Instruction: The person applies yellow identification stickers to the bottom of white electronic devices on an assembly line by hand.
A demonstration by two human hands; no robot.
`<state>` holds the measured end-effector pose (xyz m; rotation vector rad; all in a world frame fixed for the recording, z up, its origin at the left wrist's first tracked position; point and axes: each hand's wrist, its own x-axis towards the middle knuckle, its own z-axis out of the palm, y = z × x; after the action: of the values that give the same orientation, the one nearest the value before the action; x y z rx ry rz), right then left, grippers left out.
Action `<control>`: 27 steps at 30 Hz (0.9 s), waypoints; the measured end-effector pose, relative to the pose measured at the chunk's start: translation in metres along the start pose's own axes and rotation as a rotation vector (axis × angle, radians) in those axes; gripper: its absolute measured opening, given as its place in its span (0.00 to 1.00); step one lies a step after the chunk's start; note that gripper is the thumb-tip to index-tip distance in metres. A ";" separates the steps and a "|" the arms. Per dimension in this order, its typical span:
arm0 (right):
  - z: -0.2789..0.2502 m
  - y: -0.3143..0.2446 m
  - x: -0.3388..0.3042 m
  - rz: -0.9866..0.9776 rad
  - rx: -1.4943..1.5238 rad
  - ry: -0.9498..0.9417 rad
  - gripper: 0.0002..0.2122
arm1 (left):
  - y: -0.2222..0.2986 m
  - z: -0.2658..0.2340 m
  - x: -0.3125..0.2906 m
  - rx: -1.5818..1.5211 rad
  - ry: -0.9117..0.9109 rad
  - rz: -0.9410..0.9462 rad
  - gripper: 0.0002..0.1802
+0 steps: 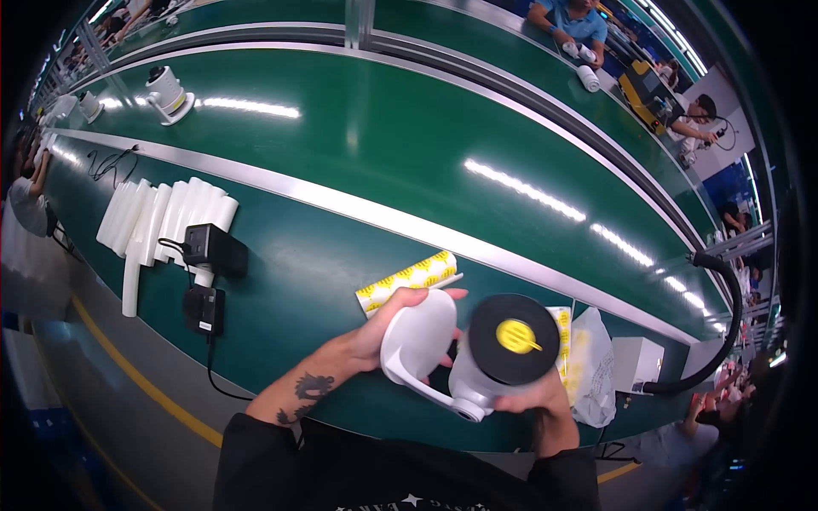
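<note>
Both my hands hold one white device [464, 375] above the near edge of the green bench. It has a cylindrical body with a black round end [486, 336], a yellow round sticker [515, 337] with a tab, and a white disc-shaped base [430, 328] joined by a curved arm. My left hand [368, 341] is closed round the edge of the base, some fingers hidden behind it. Around the lower right of the body wraps my right hand [538, 395], its fingers partly hidden. Just beyond my left hand lies a roll of yellow-and-white stickers [407, 281].
Right of the device are a clear plastic bag [596, 370], a white box [637, 364] and a black flexible hose [731, 307]. White tubes [162, 213] and black boxes [217, 249] with cables lie left. Similar white devices [169, 95] stand on the green belt [358, 128]. People work beyond.
</note>
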<state>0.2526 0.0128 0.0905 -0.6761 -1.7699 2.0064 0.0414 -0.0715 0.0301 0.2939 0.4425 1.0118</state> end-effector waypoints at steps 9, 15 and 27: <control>-0.015 -0.021 0.051 0.653 -0.684 -0.687 0.30 | -0.009 0.013 0.017 0.399 0.253 -0.072 0.36; -0.006 -0.046 0.075 0.749 -1.065 -0.750 0.39 | -0.012 -0.002 0.022 0.719 0.336 0.149 0.35; -0.096 -0.079 0.183 0.731 -2.260 -0.324 0.33 | -0.005 -0.018 -0.001 1.405 0.806 1.032 0.18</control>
<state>0.1574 0.2066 0.1412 -1.5229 -3.6008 -0.9278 0.0359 -0.0740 0.0120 1.4980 1.8604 1.6611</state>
